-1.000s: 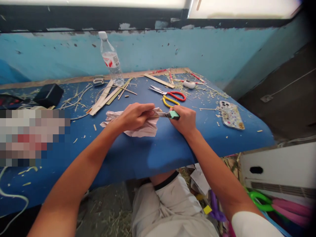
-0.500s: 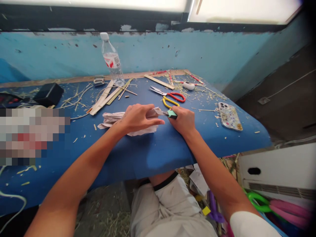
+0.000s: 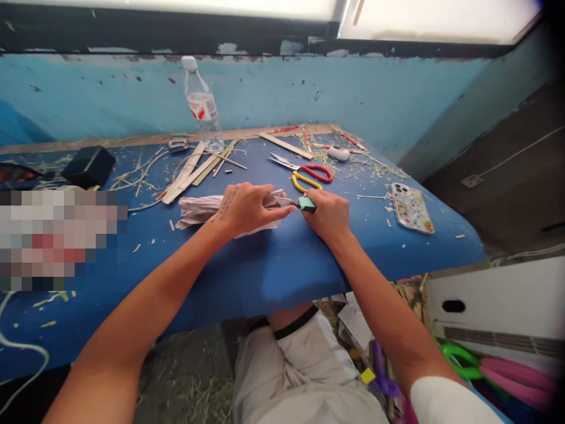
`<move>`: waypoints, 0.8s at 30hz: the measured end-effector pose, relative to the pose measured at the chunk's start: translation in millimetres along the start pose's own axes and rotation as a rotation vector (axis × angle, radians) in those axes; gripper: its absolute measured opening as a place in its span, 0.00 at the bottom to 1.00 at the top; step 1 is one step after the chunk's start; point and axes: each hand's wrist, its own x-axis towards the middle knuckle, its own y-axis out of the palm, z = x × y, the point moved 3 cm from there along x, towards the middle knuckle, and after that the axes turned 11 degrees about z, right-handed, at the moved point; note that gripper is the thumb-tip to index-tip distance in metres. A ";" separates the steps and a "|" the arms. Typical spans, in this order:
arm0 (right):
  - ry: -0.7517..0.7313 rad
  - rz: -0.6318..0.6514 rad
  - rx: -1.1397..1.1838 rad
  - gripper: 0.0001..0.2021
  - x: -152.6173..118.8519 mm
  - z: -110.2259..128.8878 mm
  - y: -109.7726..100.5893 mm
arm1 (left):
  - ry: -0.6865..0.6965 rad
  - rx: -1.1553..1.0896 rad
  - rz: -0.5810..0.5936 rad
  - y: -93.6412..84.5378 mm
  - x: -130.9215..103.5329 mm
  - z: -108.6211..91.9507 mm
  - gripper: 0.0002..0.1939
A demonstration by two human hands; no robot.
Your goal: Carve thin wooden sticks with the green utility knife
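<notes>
Steadying blade, prob.: L hand [image 3: 245,206] half-curled over crumpled paper [image 3: 198,211], thumb now raised nr. blade base; exact pinch can't tell. R hand [image 3: 331,215] closed round grn./blk. knife [image 3: 308,204]. Paper on blue table [image 3: 286,265], scissors [image 3: 295,167] just beyond hands.

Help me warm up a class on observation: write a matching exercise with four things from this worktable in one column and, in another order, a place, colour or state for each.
Things
1. Bottle
2. Knife
3. Phone
4. Scissors

Places, colours, states
A. Held in the right hand
B. Lying near the right end of the blue table, patterned back facing up
C. One red handle loop and one yellow
D. Standing upright near the light-blue wall

Right pairs: 1-D, 2-A, 3-B, 4-C
</notes>
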 end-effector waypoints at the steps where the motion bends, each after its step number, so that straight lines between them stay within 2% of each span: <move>1: 0.000 0.007 0.003 0.05 0.0 0.1 -0.1 | 0.005 -0.003 0.003 -0.2 0.0 -0.3 0.33; 24: -0.017 -0.037 -0.043 0.09 1.1 -4.7 6.9 | 0.020 -0.059 0.052 4.4 2.2 -2.7 0.35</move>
